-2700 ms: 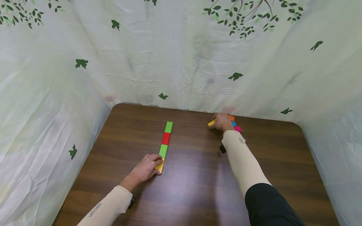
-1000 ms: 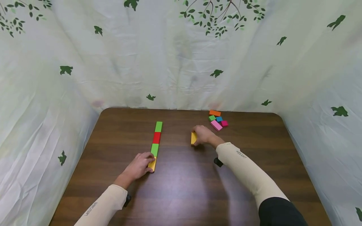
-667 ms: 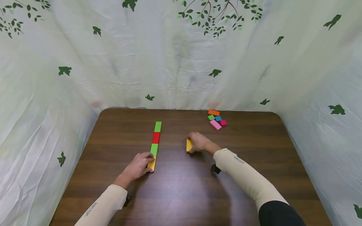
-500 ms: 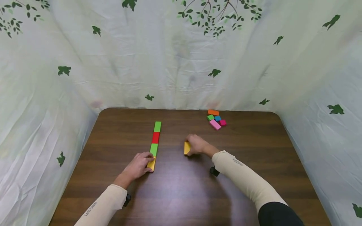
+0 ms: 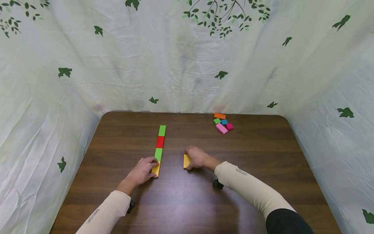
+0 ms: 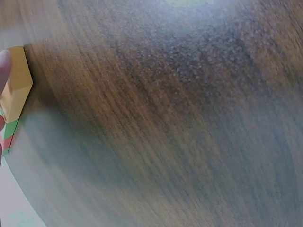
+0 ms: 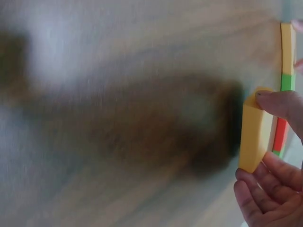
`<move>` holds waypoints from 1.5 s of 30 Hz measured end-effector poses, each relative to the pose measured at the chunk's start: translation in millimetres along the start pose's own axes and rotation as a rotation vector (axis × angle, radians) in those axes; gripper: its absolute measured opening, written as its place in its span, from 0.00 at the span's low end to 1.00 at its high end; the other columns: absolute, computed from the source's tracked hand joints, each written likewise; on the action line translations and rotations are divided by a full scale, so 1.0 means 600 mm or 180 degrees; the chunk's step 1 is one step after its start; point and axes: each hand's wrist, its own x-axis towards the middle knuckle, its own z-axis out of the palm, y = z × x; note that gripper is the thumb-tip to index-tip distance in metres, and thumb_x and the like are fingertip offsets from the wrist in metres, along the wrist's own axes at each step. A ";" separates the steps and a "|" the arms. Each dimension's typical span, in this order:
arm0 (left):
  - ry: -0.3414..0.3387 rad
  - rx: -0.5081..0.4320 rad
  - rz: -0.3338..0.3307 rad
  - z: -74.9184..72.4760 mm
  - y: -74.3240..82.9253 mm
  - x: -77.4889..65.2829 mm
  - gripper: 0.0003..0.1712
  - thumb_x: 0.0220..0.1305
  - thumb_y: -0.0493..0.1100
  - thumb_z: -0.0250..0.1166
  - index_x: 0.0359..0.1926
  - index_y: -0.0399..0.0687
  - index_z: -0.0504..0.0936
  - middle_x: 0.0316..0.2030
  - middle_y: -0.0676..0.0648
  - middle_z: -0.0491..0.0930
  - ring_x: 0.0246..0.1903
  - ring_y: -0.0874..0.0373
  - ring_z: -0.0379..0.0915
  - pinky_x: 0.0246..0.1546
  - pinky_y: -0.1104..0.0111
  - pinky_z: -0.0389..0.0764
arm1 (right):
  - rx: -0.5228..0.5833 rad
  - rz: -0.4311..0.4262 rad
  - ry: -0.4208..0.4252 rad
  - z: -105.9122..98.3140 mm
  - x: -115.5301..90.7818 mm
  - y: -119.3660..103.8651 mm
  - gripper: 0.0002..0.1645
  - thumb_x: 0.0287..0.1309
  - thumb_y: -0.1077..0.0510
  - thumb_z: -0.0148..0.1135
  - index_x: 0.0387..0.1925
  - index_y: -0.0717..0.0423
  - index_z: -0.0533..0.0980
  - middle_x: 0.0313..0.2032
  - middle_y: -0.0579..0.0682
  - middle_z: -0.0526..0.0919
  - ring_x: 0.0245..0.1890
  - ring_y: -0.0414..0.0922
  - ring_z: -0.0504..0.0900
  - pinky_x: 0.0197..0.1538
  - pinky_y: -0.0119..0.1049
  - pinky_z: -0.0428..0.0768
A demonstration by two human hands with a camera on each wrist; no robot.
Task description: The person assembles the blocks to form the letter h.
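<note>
Row [image 5: 158, 152] of four blocks — green, red, green, yellow from far end to near — as landmark on the desk [image 5: 257, 152]; left hand [image 5: 141, 171] grips its near yellow end block [image 5: 156, 169], so is the nearer hand; right hand [image 5: 198, 158] holds a loose yellow block [image 5: 186, 162] between thumb and fingers [image 7: 281, 170], right of the row's near part, gap between; block's long axis looks roughly parallel to the row; next move, I judge, turns on that sideways gap; block cluster [image 5: 221, 128] lies right of the row's far end, well apart.
</note>
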 end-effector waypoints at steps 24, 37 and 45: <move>0.0083 0.0009 0.0045 0.003 -0.002 -0.001 0.27 0.45 0.46 0.78 0.44 0.32 0.84 0.42 0.43 0.77 0.45 0.47 0.74 0.48 0.53 0.71 | -0.0062 -0.0174 0.0085 0.028 -0.013 -0.023 0.35 0.31 0.51 0.82 0.42 0.57 0.72 0.36 0.45 0.71 0.38 0.42 0.70 0.43 0.33 0.72; 0.0144 -0.0014 0.0089 0.005 -0.003 -0.001 0.27 0.45 0.46 0.78 0.44 0.32 0.84 0.43 0.43 0.77 0.46 0.47 0.74 0.47 0.53 0.72 | -0.0033 -0.0155 0.0050 0.030 -0.022 -0.022 0.37 0.32 0.51 0.82 0.44 0.57 0.71 0.37 0.45 0.70 0.40 0.43 0.70 0.45 0.34 0.72; 0.0114 -0.0029 0.0067 0.005 -0.003 -0.002 0.27 0.44 0.45 0.78 0.44 0.32 0.84 0.43 0.43 0.77 0.46 0.47 0.74 0.47 0.53 0.71 | -0.0011 -0.0129 0.0073 0.034 -0.022 -0.020 0.37 0.32 0.51 0.82 0.44 0.57 0.72 0.37 0.45 0.70 0.40 0.43 0.70 0.45 0.34 0.72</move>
